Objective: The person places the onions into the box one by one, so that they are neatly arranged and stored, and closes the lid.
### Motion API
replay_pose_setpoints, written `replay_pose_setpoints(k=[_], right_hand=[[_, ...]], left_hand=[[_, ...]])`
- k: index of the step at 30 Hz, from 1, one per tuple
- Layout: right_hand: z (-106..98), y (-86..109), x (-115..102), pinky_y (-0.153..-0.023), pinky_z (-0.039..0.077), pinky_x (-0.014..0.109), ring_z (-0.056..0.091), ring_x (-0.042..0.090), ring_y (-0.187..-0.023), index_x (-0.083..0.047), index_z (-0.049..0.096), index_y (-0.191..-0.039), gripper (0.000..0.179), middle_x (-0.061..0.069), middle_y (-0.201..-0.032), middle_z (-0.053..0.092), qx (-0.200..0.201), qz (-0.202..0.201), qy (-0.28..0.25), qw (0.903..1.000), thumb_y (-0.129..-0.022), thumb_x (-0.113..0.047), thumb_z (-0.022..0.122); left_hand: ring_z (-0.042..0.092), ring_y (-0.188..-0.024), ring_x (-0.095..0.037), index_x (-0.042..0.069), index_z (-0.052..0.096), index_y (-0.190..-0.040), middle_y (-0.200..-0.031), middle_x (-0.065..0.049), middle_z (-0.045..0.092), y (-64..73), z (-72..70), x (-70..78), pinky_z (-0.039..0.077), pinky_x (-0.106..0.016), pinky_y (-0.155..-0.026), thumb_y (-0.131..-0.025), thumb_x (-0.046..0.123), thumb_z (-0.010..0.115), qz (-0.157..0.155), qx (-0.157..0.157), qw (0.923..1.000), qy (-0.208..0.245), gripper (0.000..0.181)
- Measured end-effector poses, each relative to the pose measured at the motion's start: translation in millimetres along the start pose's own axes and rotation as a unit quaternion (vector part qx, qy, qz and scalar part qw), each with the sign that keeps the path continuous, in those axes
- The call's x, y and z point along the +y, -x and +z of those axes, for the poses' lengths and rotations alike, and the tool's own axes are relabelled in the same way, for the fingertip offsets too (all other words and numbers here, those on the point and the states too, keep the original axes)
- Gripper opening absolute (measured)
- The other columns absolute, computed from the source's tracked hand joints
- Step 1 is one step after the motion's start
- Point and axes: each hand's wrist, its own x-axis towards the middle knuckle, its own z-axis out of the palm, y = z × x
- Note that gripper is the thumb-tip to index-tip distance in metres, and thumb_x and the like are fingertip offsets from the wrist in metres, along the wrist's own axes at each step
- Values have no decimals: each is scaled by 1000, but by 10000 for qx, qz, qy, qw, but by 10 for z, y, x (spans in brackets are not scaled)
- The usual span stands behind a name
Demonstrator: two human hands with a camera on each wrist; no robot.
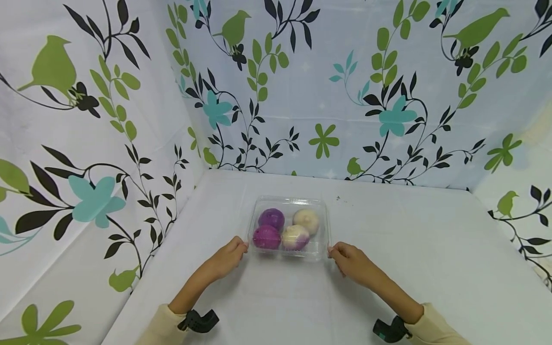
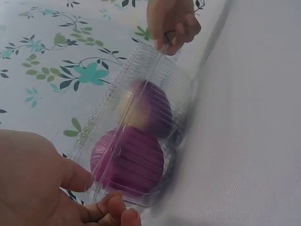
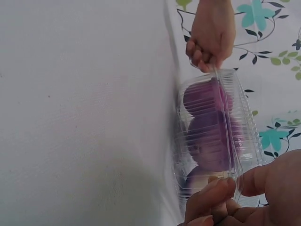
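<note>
A clear plastic clamshell box (image 1: pixel 288 201) lies on the white table with its lid over several round, onion-like pieces. Two are purple: a darker one (image 1: pixel 271 219) behind and a magenta one (image 1: pixel 266 237) in front. To their right are a cream piece (image 1: pixel 305 221) and a cream one with a purple patch (image 1: pixel 295 238). My left hand (image 1: pixel 229 258) pinches the rim at the front left corner between thumb and fingers. At the front right corner my right hand (image 1: pixel 351 261) pinches the rim likewise. Ribbed box walls (image 3: pixel 240 101) partly blur the contents in the wrist views.
A white cloth (image 1: pixel 409 239) covers the table. Patterned curtains with birds and leaves hang behind (image 1: pixel 323 96) and at the left (image 1: pixel 86 143). Small dark specks (image 1: pixel 338 198) lie behind the box. A black wrist device (image 1: pixel 200 321) is strapped at each sleeve.
</note>
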Motion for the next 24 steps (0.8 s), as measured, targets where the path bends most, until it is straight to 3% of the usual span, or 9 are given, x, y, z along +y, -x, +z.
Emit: replay_pose_setpoints(k=[5,10,18,24], right_hand=[[18,-14,29,-63,46,28,51,14,-69,3,64,-109,37,1,-76,52,-315,174,-754,9965,-114,-30,47],[57,-3,40,-65,44,26,48,13,-73,3,57,-108,35,2,-83,52,-472,327,-1277,9901,-115,-30,44],[111,7,33,-63,40,27,44,13,-72,2,49,-104,32,4,-85,50,-559,106,-1578,9858,-116,-27,40],[149,0,43,-64,41,27,45,14,-72,0,49,-102,29,3,-83,49,-424,139,-1577,9865,-116,-25,40]], left_hand=[[46,-72,-18,1,51,-101,-80,-5,49,-36,10,-20,37,-26,-65,-111,15,37,213,-214,9975,633,22],[46,-76,-17,3,48,-98,-83,-2,45,-37,40,-17,40,-27,-70,-110,15,38,42,-264,9920,1231,19],[43,-73,-14,8,44,-91,-79,0,42,-67,115,-41,37,-24,-68,-108,12,40,-175,-62,9820,1881,18],[40,-71,-12,10,42,-89,-78,1,41,-84,145,-54,35,-23,-67,-108,11,40,-128,45,9757,2188,20]])
